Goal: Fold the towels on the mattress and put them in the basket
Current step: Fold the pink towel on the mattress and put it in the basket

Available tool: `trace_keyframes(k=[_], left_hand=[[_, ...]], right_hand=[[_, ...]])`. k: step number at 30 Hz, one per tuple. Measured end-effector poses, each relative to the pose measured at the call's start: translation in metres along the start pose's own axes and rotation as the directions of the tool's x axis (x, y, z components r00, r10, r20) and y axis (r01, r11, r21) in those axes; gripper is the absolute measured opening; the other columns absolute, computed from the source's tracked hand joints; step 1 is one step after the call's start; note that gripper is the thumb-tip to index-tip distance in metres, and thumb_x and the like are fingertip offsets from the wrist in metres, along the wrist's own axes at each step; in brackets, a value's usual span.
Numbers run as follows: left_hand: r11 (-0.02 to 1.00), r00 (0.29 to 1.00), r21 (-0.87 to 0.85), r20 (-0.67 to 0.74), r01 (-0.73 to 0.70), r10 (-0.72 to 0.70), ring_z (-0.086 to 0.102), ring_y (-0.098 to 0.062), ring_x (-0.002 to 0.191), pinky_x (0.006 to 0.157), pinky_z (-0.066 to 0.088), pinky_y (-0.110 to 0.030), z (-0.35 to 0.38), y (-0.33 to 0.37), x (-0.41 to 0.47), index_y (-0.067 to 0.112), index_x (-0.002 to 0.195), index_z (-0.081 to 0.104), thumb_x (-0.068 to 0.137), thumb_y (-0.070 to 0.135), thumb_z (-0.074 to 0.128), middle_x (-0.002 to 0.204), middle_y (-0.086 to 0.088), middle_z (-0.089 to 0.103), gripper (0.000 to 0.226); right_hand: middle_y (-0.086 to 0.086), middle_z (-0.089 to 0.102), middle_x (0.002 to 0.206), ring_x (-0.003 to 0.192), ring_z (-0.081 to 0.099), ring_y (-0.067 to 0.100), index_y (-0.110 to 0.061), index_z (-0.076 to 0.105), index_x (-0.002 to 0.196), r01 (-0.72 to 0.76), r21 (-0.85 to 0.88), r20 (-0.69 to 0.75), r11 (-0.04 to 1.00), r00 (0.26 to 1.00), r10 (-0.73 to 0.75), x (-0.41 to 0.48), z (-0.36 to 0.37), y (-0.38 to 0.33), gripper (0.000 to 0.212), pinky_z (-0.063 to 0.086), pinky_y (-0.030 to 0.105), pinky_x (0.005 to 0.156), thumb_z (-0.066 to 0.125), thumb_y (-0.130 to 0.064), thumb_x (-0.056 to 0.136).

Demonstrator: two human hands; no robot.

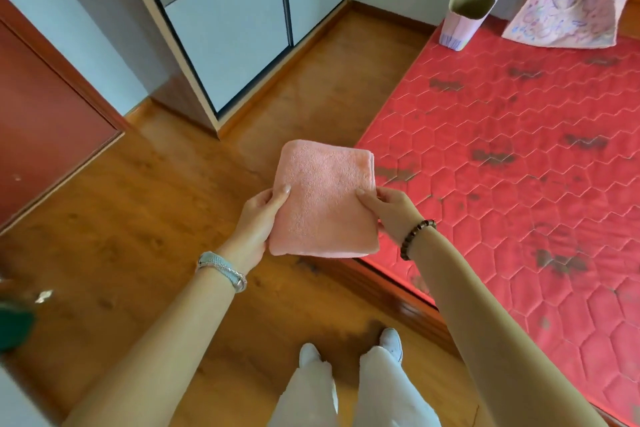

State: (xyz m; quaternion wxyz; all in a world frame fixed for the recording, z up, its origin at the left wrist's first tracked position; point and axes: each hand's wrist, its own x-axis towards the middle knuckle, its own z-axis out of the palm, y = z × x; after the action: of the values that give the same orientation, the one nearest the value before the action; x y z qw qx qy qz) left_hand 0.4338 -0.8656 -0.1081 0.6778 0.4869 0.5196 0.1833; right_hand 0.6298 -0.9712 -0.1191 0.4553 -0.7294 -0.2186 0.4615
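A pink towel [322,198], folded into a thick rectangle, is held flat in the air over the wooden floor, just left of the mattress edge. My left hand [258,222] grips its left side, thumb on top and fingers underneath. My right hand [391,208] grips its right side the same way. The red quilted mattress [519,156] fills the right of the view. A small lilac basket [467,15] with a dark handle stands upright at the mattress's far left corner, its inside looking empty.
A white wardrobe [235,35] stands at the back left, a red-brown door [41,121] at the far left. A patterned cloth bag [571,7] sits on the mattress right of the basket. My feet [349,350] stand on the wooden floor beside the bed frame.
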Motion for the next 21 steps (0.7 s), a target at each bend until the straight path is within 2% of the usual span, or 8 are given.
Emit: trace_keyframes(k=[4,6,9,14,16,18,21], left_hand=[[0.999,0.997,-0.034,-0.083,-0.002,-0.001,0.065,-0.022,0.106,0.083,0.057,-0.037,-0.046,0.003,0.005,0.02,0.121,0.065,0.094,0.05,0.057,0.117,0.0,0.067,0.041],[0.998,0.992,-0.065,-0.129,-0.008,0.0,0.065,-0.022,0.107,0.084,0.057,-0.038,-0.068,0.005,0.009,0.018,0.122,0.065,0.094,0.05,0.058,0.118,0.0,0.068,0.043],[0.992,0.979,-0.124,-0.205,-0.035,0.008,0.066,-0.021,0.107,0.084,0.056,-0.037,-0.098,0.012,0.018,0.021,0.111,0.067,0.094,0.047,0.061,0.117,0.0,0.069,0.031],[0.975,0.946,-0.205,-0.325,-0.081,0.01,0.065,-0.02,0.105,0.081,0.056,-0.036,-0.139,0.027,0.027,0.017,0.119,0.064,0.094,0.045,0.061,0.117,0.0,0.068,0.037],[0.969,0.933,-0.232,-0.36,-0.087,-0.002,0.065,-0.021,0.106,0.085,0.057,-0.039,-0.155,0.031,0.031,0.017,0.121,0.064,0.094,0.045,0.061,0.118,-0.001,0.068,0.039],[0.964,0.923,-0.251,-0.384,-0.092,-0.012,0.065,-0.023,0.111,0.093,0.056,-0.044,-0.171,0.032,0.035,0.015,0.127,0.063,0.094,0.045,0.062,0.122,-0.002,0.068,0.045],[0.96,0.903,-0.259,-0.43,-0.101,-0.021,0.065,-0.023,0.112,0.095,0.055,-0.045,-0.189,0.034,0.041,0.015,0.129,0.061,0.093,0.047,0.062,0.124,-0.003,0.067,0.048]], right_hand=[[0.006,0.071,0.101,0.097,0.067,0.024,-0.008,0.069,0.102,0.007,-0.037,0.064,0.999,0.998,-0.005,0.018,0.045,-0.019,0.024,0.055,0.041,0.09,0.062,-0.03,0.093],[0.006,0.071,0.102,0.096,0.067,0.023,-0.009,0.069,0.106,0.027,-0.067,0.113,0.997,0.993,-0.019,0.031,0.068,-0.031,0.027,0.056,0.039,0.088,0.062,-0.032,0.093],[0.006,0.072,0.104,0.097,0.068,0.024,-0.011,0.069,0.105,0.058,-0.091,0.192,0.994,0.981,-0.039,0.053,0.098,-0.052,0.026,0.057,0.039,0.088,0.062,-0.033,0.093],[0.008,0.072,0.108,0.103,0.068,0.029,-0.021,0.07,0.095,0.061,-0.085,0.338,0.995,0.941,-0.029,0.09,0.148,-0.086,0.025,0.055,0.048,0.092,0.069,-0.043,0.084],[0.007,0.072,0.109,0.103,0.068,0.027,-0.024,0.069,0.095,0.072,-0.09,0.386,0.993,0.922,-0.032,0.102,0.168,-0.097,0.019,0.055,0.047,0.093,0.067,-0.041,0.087],[0.005,0.071,0.11,0.104,0.067,0.025,-0.023,0.067,0.098,0.07,-0.1,0.422,0.993,0.907,-0.021,0.111,0.186,-0.108,0.018,0.055,0.046,0.093,0.065,-0.039,0.09],[0.006,0.069,0.114,0.106,0.067,0.023,-0.014,0.066,0.109,0.008,-0.09,0.484,0.996,0.874,0.037,0.124,0.206,-0.122,0.028,0.055,0.045,0.094,0.067,-0.034,0.089]])
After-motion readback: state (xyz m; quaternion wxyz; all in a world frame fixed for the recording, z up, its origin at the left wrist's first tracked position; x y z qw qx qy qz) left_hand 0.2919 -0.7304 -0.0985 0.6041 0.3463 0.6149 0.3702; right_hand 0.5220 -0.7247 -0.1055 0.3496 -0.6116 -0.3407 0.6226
